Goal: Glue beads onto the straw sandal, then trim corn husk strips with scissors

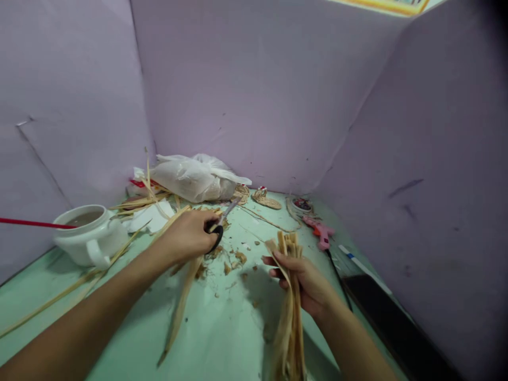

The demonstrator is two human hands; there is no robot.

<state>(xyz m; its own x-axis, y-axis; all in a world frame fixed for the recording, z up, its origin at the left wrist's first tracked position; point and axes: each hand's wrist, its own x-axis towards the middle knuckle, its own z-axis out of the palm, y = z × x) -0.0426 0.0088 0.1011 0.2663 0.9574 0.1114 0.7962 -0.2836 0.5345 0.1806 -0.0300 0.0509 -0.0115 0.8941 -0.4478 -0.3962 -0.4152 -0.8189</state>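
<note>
Green counter [222, 333], purple walls [246, 95]. Left hand [192, 233] grip wraps scissors [216, 239]; right hand [305, 278] grip pinches bundle of dry strips [294, 323], near right. Scraps [241, 257] lie between: some cutting looks done. Loose strips [137, 203] at left, unbundled.

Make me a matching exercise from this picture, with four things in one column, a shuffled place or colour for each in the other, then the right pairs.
Things
1. Scissors
2. Bundle of strips
3. Glue gun
4. Mug

Places and colours
A. Mostly pink
B. In the right hand
C. White
D. In the left hand

Pairs: 1-D, 2-B, 3-A, 4-C
</note>
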